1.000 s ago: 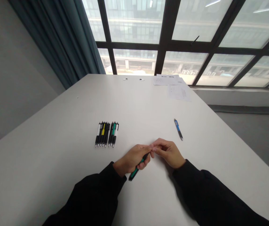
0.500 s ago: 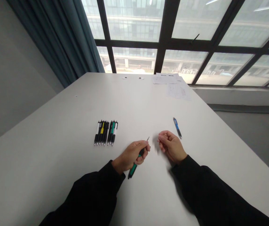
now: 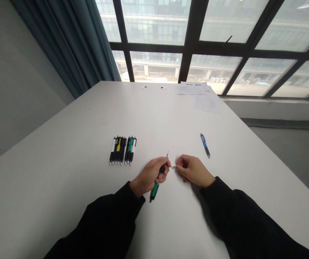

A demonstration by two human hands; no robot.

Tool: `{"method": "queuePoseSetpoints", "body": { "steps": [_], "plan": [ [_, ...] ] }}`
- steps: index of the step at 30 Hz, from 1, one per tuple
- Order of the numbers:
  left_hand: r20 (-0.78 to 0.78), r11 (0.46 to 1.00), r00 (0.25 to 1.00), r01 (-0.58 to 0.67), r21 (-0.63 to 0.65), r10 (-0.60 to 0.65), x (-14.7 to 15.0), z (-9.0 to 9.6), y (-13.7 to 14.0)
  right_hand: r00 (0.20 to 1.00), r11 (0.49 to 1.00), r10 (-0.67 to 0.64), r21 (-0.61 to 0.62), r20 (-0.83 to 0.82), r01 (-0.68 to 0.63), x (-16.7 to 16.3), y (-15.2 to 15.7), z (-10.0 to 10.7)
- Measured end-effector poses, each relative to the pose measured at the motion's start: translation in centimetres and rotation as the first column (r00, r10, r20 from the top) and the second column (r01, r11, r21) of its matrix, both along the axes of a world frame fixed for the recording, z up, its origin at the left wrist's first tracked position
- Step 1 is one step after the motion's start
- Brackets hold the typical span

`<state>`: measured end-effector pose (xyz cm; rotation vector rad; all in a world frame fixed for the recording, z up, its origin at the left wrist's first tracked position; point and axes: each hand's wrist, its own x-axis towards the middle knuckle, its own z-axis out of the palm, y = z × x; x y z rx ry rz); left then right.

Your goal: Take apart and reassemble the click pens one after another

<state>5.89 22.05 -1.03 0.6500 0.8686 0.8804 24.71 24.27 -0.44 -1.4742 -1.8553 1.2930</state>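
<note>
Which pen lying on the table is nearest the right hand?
The blue pen, lying by itself beyond the right hand; the other loose pens lie side by side, farther left.

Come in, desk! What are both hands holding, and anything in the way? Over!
Left hand: gripping green-and-black pen, thin tip exposed. Right hand: pinching small piece, apart from pen. Blue pen: beyond right hand, not between hands.

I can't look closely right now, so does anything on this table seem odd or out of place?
The green pen in the left hand has a bare thin tip, unlike the silver-nosed row of pens; the right hand pinches a small piece. The blue pen lies slanted, apart from that row.
</note>
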Motion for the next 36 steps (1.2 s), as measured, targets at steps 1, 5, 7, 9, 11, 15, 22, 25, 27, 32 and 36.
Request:
{"method": "queuePoseSetpoints", "body": {
  "steps": [1,5,7,9,11,15,22,25,27,32,36],
  "plan": [
    [0.001,1.0,1.0,0.004,0.003,-0.004,0.0,-0.1,0.0,1.0,1.0,-0.009,0.007,-0.002,0.009,0.0,0.0,0.0],
    [0.016,1.0,1.0,0.019,0.012,-0.02,-0.1,-0.3,0.1,0.998,0.999,-0.024,-0.03,-0.054,0.022,0.2,0.0,-0.1],
    [0.017,1.0,1.0,0.02,0.014,-0.02,-0.1,-0.3,0.1,0.997,0.999,-0.011,-0.042,-0.081,0.007,0.7,0.1,-0.4],
    [0.016,1.0,1.0,0.015,0.012,-0.015,0.0,-0.3,0.1,0.995,1.0,0.016,-0.018,-0.094,-0.018,1.3,0.3,-0.7],
    [0.02,1.0,1.0,0.012,0.009,-0.012,-0.1,-0.4,0.1,0.994,0.998,0.069,0.021,-0.086,-0.067,2.0,0.6,-0.8],
    [0.035,1.0,0.999,0.026,0.01,-0.026,-0.2,-0.5,0.1,0.981,0.981,0.191,0.027,-0.04,-0.19,2.8,1.0,-0.8],
    [0.041,0.999,0.998,0.047,0.028,-0.048,-0.3,-0.8,0.0,0.977,0.975,0.209,0.072,0.027,-0.211,2.7,1.1,-1.0],
    [0.03,0.998,0.998,0.05,0.034,-0.051,-0.3,-0.9,0.1,0.981,0.976,0.19,0.103,0.042,-0.193,2.6,0.9,-1.1],
    [0.024,0.998,0.998,0.05,0.035,-0.051,-0.3,-0.9,0.1,0.982,0.976,0.182,0.111,0.041,-0.185,2.5,0.8,-1.0],
    [0.027,0.998,0.998,0.051,0.036,-0.052,-0.2,-0.9,0.0,0.985,0.978,0.171,0.115,0.039,-0.174,2.4,0.6,-0.9],
    [0.035,0.998,0.998,0.05,0.039,-0.051,-0.2,-0.8,0.0,0.983,0.976,0.178,0.118,0.047,-0.183,2.4,0.6,-0.9]
  ]
}}
